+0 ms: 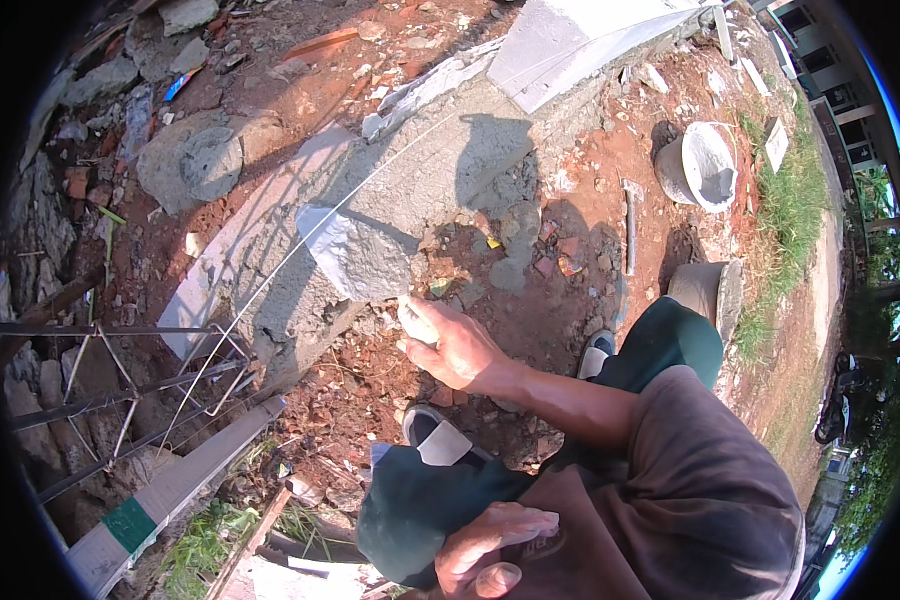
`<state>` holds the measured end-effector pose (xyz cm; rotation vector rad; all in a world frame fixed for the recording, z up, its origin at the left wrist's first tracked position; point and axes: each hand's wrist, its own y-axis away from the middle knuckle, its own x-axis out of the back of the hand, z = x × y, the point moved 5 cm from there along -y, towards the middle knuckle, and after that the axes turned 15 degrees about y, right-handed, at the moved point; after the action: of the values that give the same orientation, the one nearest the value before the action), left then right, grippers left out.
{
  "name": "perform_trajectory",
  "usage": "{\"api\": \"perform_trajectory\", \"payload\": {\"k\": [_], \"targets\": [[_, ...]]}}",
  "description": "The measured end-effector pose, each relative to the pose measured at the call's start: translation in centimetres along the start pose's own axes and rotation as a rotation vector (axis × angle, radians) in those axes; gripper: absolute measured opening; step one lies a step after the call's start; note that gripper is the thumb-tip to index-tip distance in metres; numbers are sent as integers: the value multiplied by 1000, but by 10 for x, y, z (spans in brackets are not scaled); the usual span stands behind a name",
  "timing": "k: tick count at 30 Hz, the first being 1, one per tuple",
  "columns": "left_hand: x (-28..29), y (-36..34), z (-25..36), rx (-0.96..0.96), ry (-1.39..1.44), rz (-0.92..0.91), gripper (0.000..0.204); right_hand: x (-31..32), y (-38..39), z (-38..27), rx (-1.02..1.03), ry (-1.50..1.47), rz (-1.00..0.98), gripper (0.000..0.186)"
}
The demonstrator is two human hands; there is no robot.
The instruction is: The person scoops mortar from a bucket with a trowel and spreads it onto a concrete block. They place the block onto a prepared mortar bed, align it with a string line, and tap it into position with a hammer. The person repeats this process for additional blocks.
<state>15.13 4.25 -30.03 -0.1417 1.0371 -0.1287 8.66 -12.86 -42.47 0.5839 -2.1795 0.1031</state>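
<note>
My right hand (pixel 458 348) is wrapped round the handle of a pointed trowel. Grey mortar covers much of the trowel's blade (pixel 355 252), which lies over the edge of a rough mortar strip (pixel 425 165). A thin taut string (pixel 345 198) runs lengthwise over the strip and passes close above the blade. Low in the picture, my left hand (pixel 495 540) rests near my shirt and left knee. Its fingers are extended, the thumb apart, with nothing in them.
Pale blocks (pixel 560 50) stand at the strip's far end. Steel rebar (pixel 120 390) and a long board (pixel 170 490) lie at left. On the right are a white bucket (pixel 705 165), a second bucket (pixel 705 290) and a hammer-like tool (pixel 630 228). Rubble covers the red soil.
</note>
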Motion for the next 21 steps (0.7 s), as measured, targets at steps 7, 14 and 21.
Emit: {"api": "perform_trajectory", "payload": {"k": [7, 14, 21], "targets": [[2, -3, -3, 1, -135, -35, 42, 21, 51, 94, -417, -345, 197, 25], [3, -6, -11, 17, -208, -43, 43, 28, 64, 165, -741, -554, 408, 26], [-2, 1, -22, 130, -43, 126, 42, -6, 43, 188, -766, -578, 460, 25]]}}
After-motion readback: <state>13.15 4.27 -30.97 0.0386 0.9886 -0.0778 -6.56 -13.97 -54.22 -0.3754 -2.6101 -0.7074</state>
